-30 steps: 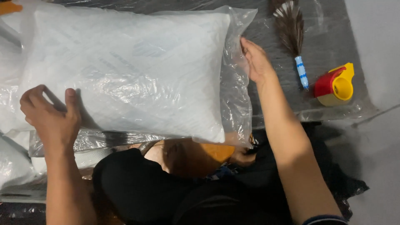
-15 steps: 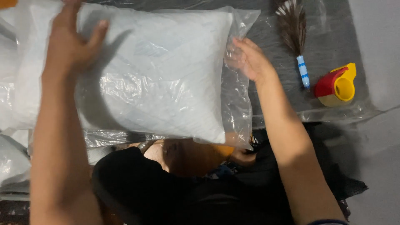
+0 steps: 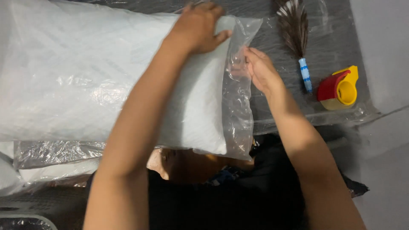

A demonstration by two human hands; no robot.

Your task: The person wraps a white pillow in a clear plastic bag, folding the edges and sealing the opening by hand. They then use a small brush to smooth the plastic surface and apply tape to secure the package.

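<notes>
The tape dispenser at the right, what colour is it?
The tape dispenser is red and yellow, seen in the head view.

White pillow (image 3: 85, 81) lies flat on the table, long side running left to right, inside a clear plastic bag (image 3: 238, 115). Bag is crinkled and glossy, fits snug over the body; its open end sticks out loose past the pillow's right edge, slack and wrinkled.

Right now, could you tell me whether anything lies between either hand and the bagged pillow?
Nothing visible does. The left hand presses on the pillow at its far right corner, and the right hand grips the clear plastic bag at its open end.
</notes>
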